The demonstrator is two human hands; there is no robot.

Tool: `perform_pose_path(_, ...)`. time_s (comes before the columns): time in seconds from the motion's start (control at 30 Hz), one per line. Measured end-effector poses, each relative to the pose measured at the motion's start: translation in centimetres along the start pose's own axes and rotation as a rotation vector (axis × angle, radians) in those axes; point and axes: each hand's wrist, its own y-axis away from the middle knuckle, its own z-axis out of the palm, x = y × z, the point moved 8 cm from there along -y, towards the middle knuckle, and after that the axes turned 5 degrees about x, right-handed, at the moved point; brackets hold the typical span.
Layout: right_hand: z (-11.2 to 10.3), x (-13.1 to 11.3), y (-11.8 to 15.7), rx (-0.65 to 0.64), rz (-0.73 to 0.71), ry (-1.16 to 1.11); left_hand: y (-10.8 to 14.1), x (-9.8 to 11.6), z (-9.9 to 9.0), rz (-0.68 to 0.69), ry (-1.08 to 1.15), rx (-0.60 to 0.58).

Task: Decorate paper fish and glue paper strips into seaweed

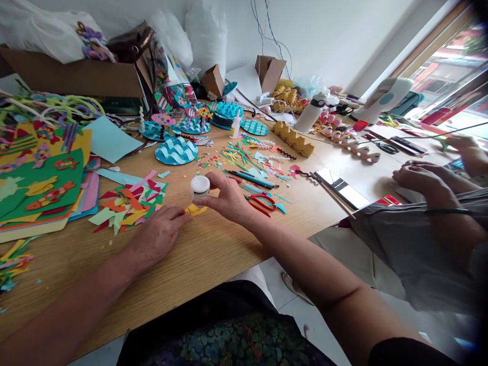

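In my right hand is a small clear jar with a white lid, gripped between thumb and fingers just above the table. My left hand lies flat on the wood, its fingertips touching a small yellow paper cutout under the jar. Part of the cutout is hidden by the fingers. Left of my hands is a heap of coloured paper scraps. Red-handled scissors and dark pencils lie to the right of my right hand.
Blue wavy paper discs, a glue bottle and a yellow egg-carton strip stand farther back. Green sheets with paper fish lie at left. A white phone-like object lies near another person's hands at right.
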Motion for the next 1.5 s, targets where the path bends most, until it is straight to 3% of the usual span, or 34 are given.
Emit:
perform_pose_path(0.43,0.4,-0.7,0.2,-0.028,-0.002,-0.023,0.0,-0.3,0.3,-0.053,0.018,-0.060)
perform_pose_path(1.0,1.6,-1.2,0.1,-0.060,-0.005,-0.026,0.5,-0.6,0.1,-0.054,-0.012,-0.008)
perform_pose_path(1.5,0.9,-1.1,0.0,-0.024,-0.002,-0.025,0.3,-0.5,0.1,-0.049,-0.004,-0.014)
